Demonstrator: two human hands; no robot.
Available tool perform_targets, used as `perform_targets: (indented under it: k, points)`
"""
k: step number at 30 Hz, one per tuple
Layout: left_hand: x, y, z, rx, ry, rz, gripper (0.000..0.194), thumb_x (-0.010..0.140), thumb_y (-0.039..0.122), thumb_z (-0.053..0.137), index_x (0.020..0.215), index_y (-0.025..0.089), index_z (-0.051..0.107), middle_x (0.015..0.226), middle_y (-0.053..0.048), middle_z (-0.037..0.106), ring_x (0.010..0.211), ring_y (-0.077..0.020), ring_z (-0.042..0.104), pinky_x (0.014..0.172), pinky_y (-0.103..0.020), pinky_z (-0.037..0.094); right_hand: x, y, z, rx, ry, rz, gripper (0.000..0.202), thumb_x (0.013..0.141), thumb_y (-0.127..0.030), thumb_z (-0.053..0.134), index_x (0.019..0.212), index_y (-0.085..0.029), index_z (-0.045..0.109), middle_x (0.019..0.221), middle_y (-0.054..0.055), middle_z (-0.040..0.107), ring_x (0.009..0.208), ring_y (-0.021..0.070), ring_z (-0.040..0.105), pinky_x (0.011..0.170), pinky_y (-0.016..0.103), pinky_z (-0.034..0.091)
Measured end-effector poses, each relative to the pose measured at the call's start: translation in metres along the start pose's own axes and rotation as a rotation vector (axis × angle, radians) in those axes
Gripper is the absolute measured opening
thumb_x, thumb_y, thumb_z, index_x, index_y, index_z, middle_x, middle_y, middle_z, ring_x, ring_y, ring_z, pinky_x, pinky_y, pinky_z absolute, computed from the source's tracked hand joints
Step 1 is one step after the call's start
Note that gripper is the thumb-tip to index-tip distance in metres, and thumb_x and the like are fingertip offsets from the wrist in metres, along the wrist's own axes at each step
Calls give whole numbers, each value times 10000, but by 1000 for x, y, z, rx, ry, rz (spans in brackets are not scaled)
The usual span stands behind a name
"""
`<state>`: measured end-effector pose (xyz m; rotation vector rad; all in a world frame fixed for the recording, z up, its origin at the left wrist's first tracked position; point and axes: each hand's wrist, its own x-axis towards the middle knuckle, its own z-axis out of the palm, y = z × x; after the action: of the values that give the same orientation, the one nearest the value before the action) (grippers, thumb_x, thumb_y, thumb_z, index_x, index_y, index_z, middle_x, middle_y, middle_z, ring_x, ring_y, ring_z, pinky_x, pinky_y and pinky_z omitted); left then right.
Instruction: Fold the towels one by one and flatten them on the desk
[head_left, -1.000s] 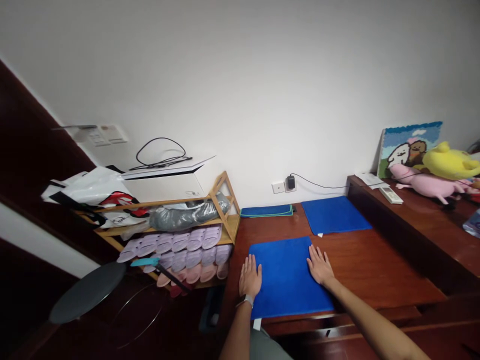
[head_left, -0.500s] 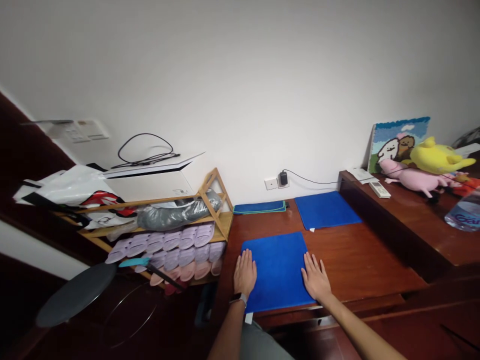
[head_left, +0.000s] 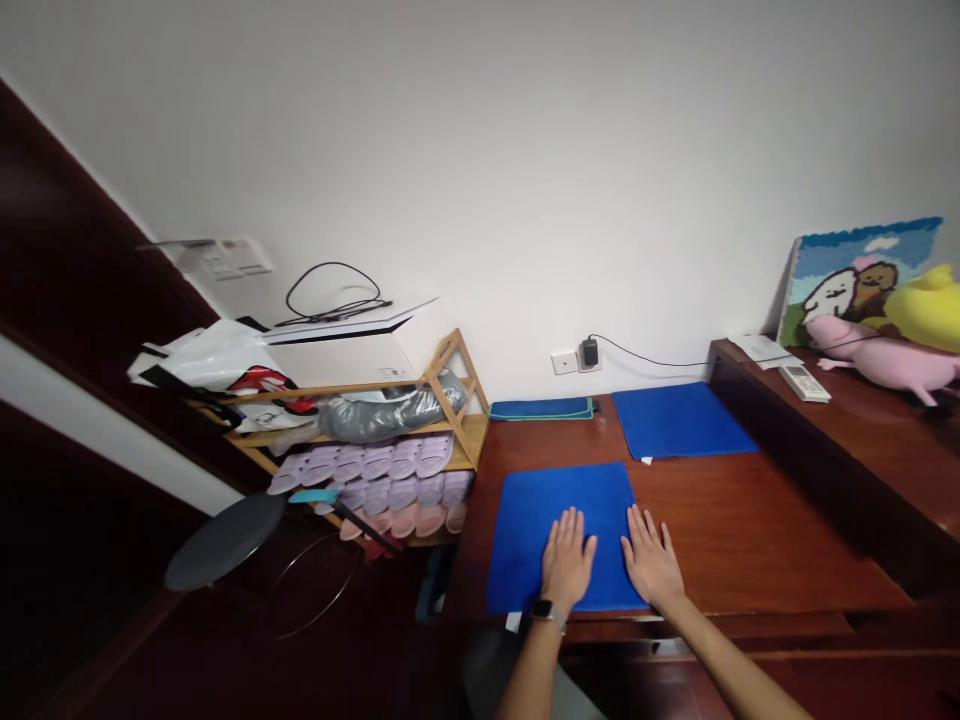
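Note:
A blue cloth (head_left: 525, 530) lies flat near the front edge of the brown table (head_left: 705, 530), a white tag at its lower left. My left hand (head_left: 568, 560), a watch on its wrist, rests open on the cloth right of its middle, palm down. At the cloth's right edge my right hand (head_left: 652, 560) lies open, palm down, fingers stretched. Neither hand grips anything. A second blue cloth (head_left: 682, 420) is spread at the back right, and a folded blue cloth with green edging (head_left: 541, 409) lies along the wall.
To the left stands a wooden rack (head_left: 471, 440) with slippers and a white box (head_left: 337, 355), beside a dark round stool (head_left: 225, 542). On the higher surface at right are a remote (head_left: 805, 383), a pink plush toy (head_left: 885, 358) and a picture. A black charger (head_left: 590, 352) is plugged into the wall.
My left hand has moved right from the cloth's left edge onto the cloth, closer to my right hand. The view has turned slightly left. My right hand remains at the right edge.

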<state>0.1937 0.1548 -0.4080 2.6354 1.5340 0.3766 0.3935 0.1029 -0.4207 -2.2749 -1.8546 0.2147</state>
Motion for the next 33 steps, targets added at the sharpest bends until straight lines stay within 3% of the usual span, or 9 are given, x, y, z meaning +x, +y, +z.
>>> perform_targets:
  k: [4,7,13,18,22,24,26,31,33]
  points:
    - [-32,-92,-13,78,79,-225,624,1087,452,256,1621,154,381,1664,-142,414,1553,-294,367,1261,-537,350,1,1,3,11,20,-3,671,1061,-423,185,1668,-145,253,1721,58,268,1610,280,199,1308,548,118]
    - [-48,-126,-15,77,132,-272,630,1089,441,255,1620,122,369,1658,-161,421,1551,-281,372,1261,-504,354,1,1,-1,11,3,8,673,1060,-426,188,1667,-142,257,1721,58,271,1610,274,199,1309,540,121]
    - [-50,-121,-8,2,198,-265,624,1085,452,292,1610,129,393,1654,-160,428,1554,-275,364,1274,-501,330,-14,4,-10,30,52,-22,669,1074,-434,147,1664,-147,275,1715,64,298,1606,263,215,1304,526,154]
    - [-46,-122,-14,-194,238,-294,629,1069,477,309,1574,130,454,1637,-161,454,1549,-282,373,1292,-531,283,-45,8,4,33,95,-73,679,1076,-469,159,1652,-146,317,1693,75,348,1589,289,267,1288,539,205]
    - [-53,-127,-32,-485,446,-463,653,1086,497,202,1593,147,420,1657,-140,437,1559,-239,353,1299,-481,285,-55,8,14,2,119,-74,670,1072,-439,177,1643,-128,336,1689,80,351,1586,299,275,1288,551,193]
    - [-60,-119,-42,-578,583,-563,667,1093,482,134,1614,146,382,1679,-136,402,1572,-216,323,1307,-449,273,-55,8,15,-1,133,-76,668,1073,-430,167,1643,-125,335,1691,79,345,1588,299,271,1288,555,187]
    - [-65,-94,-49,-586,603,-543,647,1099,465,131,1632,170,349,1701,-113,364,1584,-200,294,1317,-439,252,-55,8,16,2,145,-90,667,1074,-433,162,1643,-132,337,1690,81,346,1587,300,273,1286,557,187]
    - [-54,22,-48,-369,109,61,596,1100,428,262,1665,241,265,1732,-36,279,1608,-212,219,1333,-468,221,-55,11,19,-16,148,-104,671,1072,-433,169,1640,-118,335,1690,97,345,1587,308,269,1281,571,192]
    - [-43,61,-40,-307,-38,224,615,1100,440,266,1677,240,201,1739,-29,243,1611,-207,204,1331,-458,231,-55,13,21,-34,144,-116,659,1066,-410,177,1636,-129,351,1692,88,344,1589,306,265,1280,574,194]
